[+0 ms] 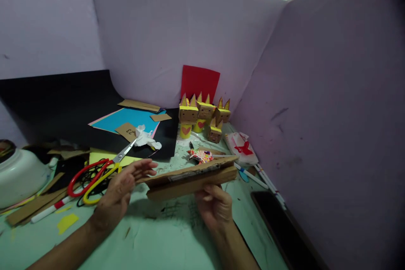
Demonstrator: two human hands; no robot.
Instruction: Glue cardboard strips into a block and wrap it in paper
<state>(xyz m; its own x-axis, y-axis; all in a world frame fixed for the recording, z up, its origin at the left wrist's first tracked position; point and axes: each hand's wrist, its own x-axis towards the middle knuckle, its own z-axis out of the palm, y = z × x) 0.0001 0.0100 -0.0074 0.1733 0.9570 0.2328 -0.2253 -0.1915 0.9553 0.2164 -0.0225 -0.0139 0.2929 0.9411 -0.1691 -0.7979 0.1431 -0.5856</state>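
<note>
A folded piece of brown cardboard (pixel 193 183) is held up over the pale green table, its long edge tilted up to the right. My right hand (pixel 215 206) grips its lower edge, with thumb and fingers pinched on it. At the cardboard's left end, my left hand (pixel 123 183) is raised with fingers stretched out; whether the fingertips touch the cardboard I cannot tell. Scissors with red and yellow handles (pixel 106 173) lie just behind my left hand, blades pointing away. A crumpled white tissue (pixel 146 138) lies at the blade tips.
Several cardboard figures with horns (pixel 189 114) stand at the back before a red sheet (pixel 200 82). Blue paper (pixel 114 119) lies on black card (pixel 63 105). A white pot (pixel 23 177) sits at left, a dark phone-like slab (pixel 278 223) at right, beside a white packet (pixel 242 148).
</note>
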